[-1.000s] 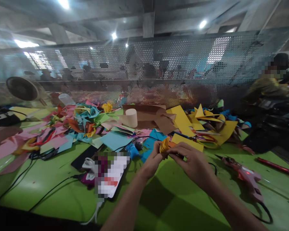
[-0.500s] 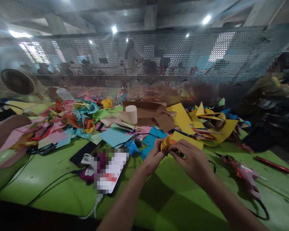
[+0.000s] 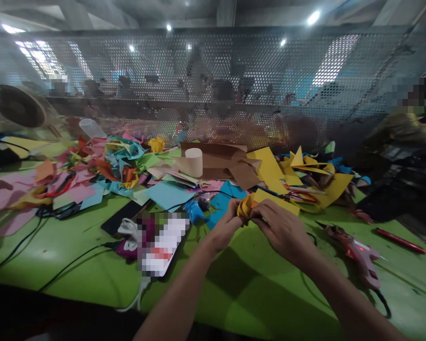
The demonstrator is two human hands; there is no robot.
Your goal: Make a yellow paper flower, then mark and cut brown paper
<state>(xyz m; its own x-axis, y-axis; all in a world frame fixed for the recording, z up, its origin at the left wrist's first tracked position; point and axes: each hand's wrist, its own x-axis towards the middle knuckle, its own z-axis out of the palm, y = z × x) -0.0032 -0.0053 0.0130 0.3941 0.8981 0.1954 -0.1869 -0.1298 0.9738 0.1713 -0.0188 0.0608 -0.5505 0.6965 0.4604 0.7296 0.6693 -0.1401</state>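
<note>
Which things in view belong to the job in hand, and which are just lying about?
In the job:
curled yellow paper, held between left hand and right hand
probably pink glue gun, lying with its red light on

Apparently just lying about:
phone
translucent cup
slim red pen-like tool

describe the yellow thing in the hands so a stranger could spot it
Over the green table, find the left hand and right hand. The small yellow piece is in their fingers; unlike the flat yellow sheet beyond, it curls in layers.
</note>
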